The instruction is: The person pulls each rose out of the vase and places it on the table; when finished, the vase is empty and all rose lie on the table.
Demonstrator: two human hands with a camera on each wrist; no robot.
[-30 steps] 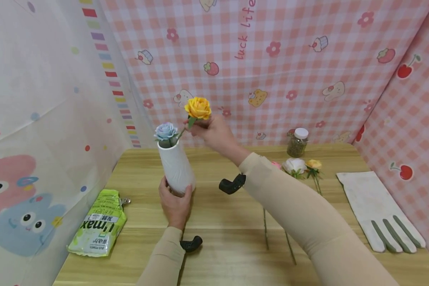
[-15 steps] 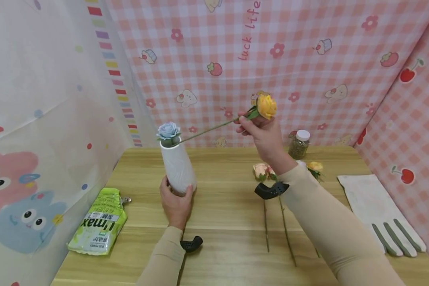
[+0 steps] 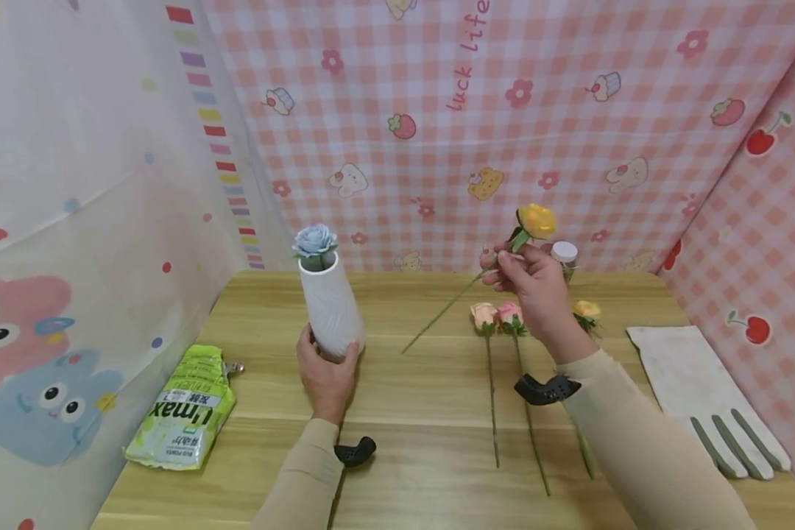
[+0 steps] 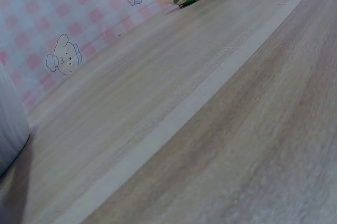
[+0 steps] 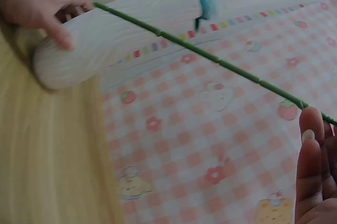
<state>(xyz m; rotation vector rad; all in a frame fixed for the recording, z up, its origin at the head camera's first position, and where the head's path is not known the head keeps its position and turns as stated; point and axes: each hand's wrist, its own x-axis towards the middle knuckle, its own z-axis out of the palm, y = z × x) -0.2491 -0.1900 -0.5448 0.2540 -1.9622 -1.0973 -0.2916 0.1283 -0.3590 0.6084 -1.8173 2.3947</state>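
My left hand [image 3: 327, 377] grips the lower part of a white vase [image 3: 331, 305] that stands on the table. A light blue rose [image 3: 315, 241] pokes out of its mouth. To the right, my right hand [image 3: 538, 288] pinches the stem of a yellow rose [image 3: 538, 221] just under the bloom, held above the table. The free end of that stem slants down to the left, apart from the vase. In the right wrist view the green stem [image 5: 205, 54] runs between fingertips and crosses in front of the vase. The left wrist view shows only the vase's edge [image 4: 9, 124].
A peach rose [image 3: 484, 316], a pink rose [image 3: 511, 315] and a yellow-orange rose [image 3: 587, 311] lie on the table [image 3: 424, 456]. A lidded jar [image 3: 564, 254] stands behind my right hand. White gloves [image 3: 695, 390] lie far right, a green bag [image 3: 182, 412] far left.
My right hand has drawn the yellow rose away from the vase to the right, and its stem has come out of the vase's mouth. My left hand keeps its place on the vase.
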